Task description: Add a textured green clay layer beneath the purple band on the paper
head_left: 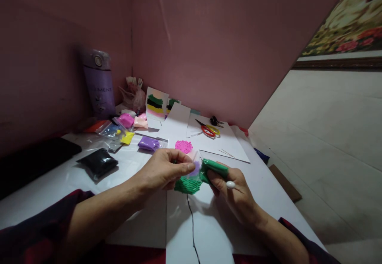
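Observation:
My right hand [235, 186] is closed around a packet of green clay [215, 169] in clear plastic. A thin tool with a rounded white end [230, 184] sticks out between its fingers. With thumb and fingertips pinched together, my left hand [168, 168] grips the clear edge of that packet. Below the hands lies a white sheet [182, 224] bearing a ridged pink clay patch [183, 147] and a ridged green clay patch [188, 185]. Partly hidden by the plastic and my fingers is a light purple area [195, 169]. A thin black line [193, 224] runs down from the green patch.
Packets of purple [148, 143], black [98, 163] and yellow clay [127, 137] lie to the left. Scissors [208, 130] rest on paper behind the hands. A purple bottle [99, 85] stands at the back left, near a propped card [155, 104] with coloured stripes. Pink panels [203, 49] border the table.

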`<state>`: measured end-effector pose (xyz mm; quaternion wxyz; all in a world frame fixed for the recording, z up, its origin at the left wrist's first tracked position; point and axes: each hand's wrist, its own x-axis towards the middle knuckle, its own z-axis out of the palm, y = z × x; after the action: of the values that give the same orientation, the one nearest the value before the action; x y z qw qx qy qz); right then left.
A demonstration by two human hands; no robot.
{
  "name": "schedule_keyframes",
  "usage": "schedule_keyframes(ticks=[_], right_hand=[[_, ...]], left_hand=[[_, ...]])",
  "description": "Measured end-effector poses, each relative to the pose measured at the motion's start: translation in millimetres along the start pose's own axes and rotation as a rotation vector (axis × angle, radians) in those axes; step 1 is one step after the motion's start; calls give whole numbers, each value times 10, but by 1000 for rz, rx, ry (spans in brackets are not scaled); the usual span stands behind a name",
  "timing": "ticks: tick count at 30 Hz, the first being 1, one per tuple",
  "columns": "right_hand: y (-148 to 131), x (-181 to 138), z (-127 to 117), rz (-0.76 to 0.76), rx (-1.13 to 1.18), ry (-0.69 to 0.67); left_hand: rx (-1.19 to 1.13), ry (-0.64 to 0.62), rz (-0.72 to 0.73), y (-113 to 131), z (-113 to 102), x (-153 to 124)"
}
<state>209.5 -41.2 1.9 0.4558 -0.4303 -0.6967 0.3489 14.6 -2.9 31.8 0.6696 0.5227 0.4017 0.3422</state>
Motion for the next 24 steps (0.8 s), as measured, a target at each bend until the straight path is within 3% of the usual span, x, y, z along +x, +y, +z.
schedule_keyframes(ticks=[24], right_hand=[[-46, 14, 3, 0, -22, 0]], left_hand=[[66, 14, 26, 47, 33, -30]])
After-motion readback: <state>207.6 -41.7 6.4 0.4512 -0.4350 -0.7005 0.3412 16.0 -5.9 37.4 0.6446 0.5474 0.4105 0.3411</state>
